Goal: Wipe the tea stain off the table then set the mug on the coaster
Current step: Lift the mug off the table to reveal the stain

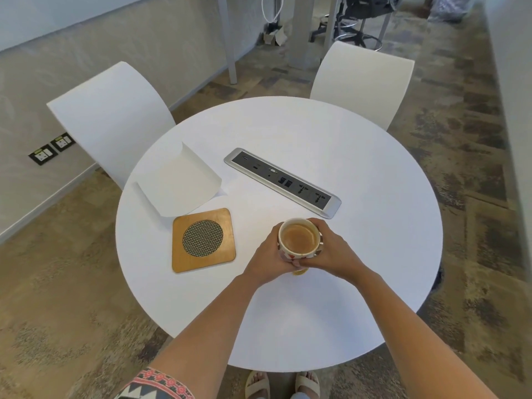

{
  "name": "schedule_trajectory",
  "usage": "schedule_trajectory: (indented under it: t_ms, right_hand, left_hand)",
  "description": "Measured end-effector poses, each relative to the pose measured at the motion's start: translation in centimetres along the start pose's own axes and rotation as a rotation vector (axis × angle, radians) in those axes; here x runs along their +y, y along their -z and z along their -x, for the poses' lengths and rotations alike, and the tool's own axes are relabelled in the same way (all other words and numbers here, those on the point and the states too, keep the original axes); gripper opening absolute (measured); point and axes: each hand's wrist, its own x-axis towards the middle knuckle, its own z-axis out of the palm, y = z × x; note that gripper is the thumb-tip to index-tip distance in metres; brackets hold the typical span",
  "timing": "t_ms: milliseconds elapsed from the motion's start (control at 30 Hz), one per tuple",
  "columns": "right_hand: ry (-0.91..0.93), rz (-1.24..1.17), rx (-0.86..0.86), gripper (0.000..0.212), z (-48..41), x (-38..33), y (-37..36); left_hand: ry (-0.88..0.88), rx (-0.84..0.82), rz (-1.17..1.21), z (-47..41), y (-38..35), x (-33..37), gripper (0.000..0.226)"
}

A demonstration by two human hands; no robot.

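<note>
**Mug (299, 240) in both hands, right of coaster (203, 240)**

Clasped from either side above the near half of the round white table (374, 269): on one flank by the left hand (269, 254), on the other by the right hand (331, 249). Fingers of both curled close round the patterned wall and clamped on it, meeting at the near side. Filled close to the rim with milky brown tea. Cannot tell whether resting on the tabletop or raised just off it. Hidden below by the hands, save for a yellow sliver at the base.

Just left of the mug, apart from it and from both hands: the square wooden coaster with a round woven inset, lying flat. At the coaster's far edge, touching or nearly so: folded white paper (178, 185), its sides turned up. Further back, near the table's middle: silver socket panel (282, 182), set aslant, with dark ports and outlets.

Beyond the far rim: left white chair (115, 116) and right white chair (362, 82), both drawn close to the table. Below the near rim: feet in pale sandals (257, 384) on mottled carpet. At the lower left corner: patterned sleeve (155, 384). Low on the left wall: pair of wall sockets (51, 148).
</note>
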Motion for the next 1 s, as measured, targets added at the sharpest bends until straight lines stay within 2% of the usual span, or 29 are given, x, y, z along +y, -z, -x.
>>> schedule_trajectory:
  t_ms: [400, 567, 1000]
  right_hand:
    - [0.037, 0.02, 0.133, 0.081, -4.1, -3.3, 7.8]
    - [0.058, 0.02, 0.169, 0.08, -6.9, -2.9, 12.2]
    - [0.068, 0.028, 0.096, 0.08, -14.9, 2.6, 21.3]
  left_hand:
    - [-0.09, -0.052, -0.052, -7.5, 0.7, 7.5, 0.077]
    - [-0.111, -0.07, -0.054, -12.3, -0.8, 9.8, 0.083]
    - [-0.05, -0.01, -0.016, -23.3, -6.9, 11.3, 0.081]
